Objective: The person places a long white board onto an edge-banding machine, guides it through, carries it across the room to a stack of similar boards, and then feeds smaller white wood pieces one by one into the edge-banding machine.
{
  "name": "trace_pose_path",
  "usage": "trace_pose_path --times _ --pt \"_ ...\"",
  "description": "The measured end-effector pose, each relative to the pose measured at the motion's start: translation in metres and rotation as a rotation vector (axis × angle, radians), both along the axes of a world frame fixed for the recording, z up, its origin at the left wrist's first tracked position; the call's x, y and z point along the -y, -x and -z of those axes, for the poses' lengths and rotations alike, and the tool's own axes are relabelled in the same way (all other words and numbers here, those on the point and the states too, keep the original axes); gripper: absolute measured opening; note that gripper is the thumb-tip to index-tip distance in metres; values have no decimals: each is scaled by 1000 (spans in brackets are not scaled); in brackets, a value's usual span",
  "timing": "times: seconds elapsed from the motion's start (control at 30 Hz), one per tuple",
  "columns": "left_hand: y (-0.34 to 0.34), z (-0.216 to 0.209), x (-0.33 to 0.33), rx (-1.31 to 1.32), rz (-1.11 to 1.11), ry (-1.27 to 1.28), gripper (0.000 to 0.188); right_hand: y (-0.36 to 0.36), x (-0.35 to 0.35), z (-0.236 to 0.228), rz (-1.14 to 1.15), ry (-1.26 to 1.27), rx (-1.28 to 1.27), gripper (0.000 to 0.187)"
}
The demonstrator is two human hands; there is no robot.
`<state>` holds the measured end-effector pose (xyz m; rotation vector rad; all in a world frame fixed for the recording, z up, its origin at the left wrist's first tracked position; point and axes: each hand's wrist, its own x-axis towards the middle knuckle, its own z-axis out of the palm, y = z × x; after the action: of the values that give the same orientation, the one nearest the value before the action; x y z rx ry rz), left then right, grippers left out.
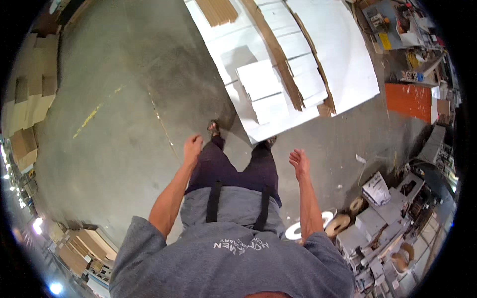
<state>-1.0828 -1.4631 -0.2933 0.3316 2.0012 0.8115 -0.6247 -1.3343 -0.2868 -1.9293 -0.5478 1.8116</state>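
Note:
My left hand [192, 148] hangs beside my left thigh with its fingers loosely curled in, and nothing shows in it. On the other side my right hand [299, 161] is held out past my right leg, fingers apart and empty. In front of me is a broad stack of white cardboard sheets [350, 64], its near corner close to my right foot. White folded box pieces [258, 82] and brown cardboard strips [278, 52] lie on top. Neither hand touches the stack; the right one is nearer to it.
The concrete floor [114, 124] stretches to the left, with worn yellow marks. Cardboard boxes [32, 89] stand at the far left. An orange panel [408, 102] stands right of the stack. Rolls of tape or banding [338, 225] and a cluttered bench [372, 221] occupy the lower right.

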Motion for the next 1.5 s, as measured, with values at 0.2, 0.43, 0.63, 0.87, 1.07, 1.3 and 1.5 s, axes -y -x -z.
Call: trace_pose_path --times 0.2,0.43,0.63,0.87,1.07,1.3,1.5 --pt "-41 25 -66 152 -5 -76 43 3 -3 23 -2 -14 -26 57" --pt "-128 95 -135 205 -141 -164 47 19 -98 91 -203 -164 -10 58" --pt "-172 152 -181 293 -344 -242 48 43 -162 170 -71 -175 -155 51" --pt "-190 186 -192 254 -510 -458 60 58 -206 218 -143 -179 -401 49" --pt "-204 189 -201 229 -546 -407 59 40 -215 252 -285 -232 -423 48" --pt "-199 182 -199 225 -518 -389 58 52 -212 251 -312 -222 -413 48" --pt "-205 177 -199 170 -533 -410 54 50 -212 247 -314 -219 -406 49"
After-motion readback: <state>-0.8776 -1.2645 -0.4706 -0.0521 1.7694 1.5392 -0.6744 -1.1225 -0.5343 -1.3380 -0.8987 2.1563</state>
